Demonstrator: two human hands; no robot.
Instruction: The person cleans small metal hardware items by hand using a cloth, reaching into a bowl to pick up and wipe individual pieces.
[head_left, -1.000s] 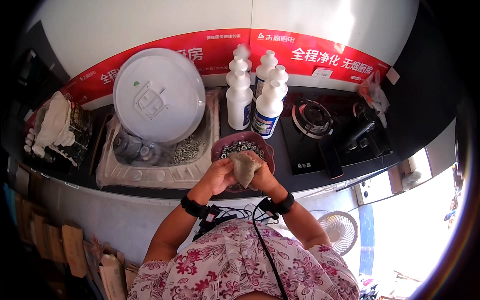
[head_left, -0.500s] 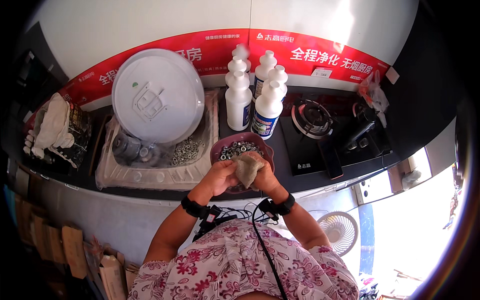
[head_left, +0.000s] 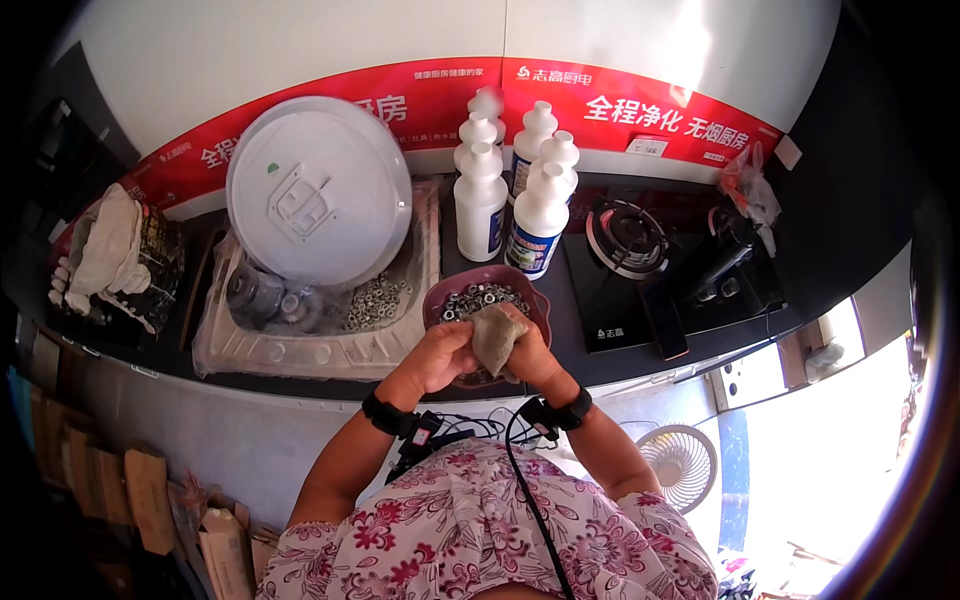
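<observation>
Between my two hands is a greyish-brown cloth (head_left: 494, 342), bunched up over a dark red plastic basin (head_left: 433, 298). My left hand (head_left: 440, 357) pinches the cloth's left side with thumb and fingers. On the other side my right hand (head_left: 533, 352) is closed on it, some of its fingers hidden by the folds. Whether anything is wrapped inside cannot be seen. Shiny metal nuts (head_left: 484, 297) fill the basin behind the cloth.
Left of the basin, a plastic-wrapped sink (head_left: 330, 355) holds more nuts (head_left: 372, 304) and a big round white lid (head_left: 320, 195). White bottles (head_left: 480, 215) stand behind the basin. To the right lies a black gas stove (head_left: 610, 310) with a phone (head_left: 664, 320) on it.
The view has shifted very slightly. Both hands keep their hold on the cloth over the basin, with hardly any movement.
</observation>
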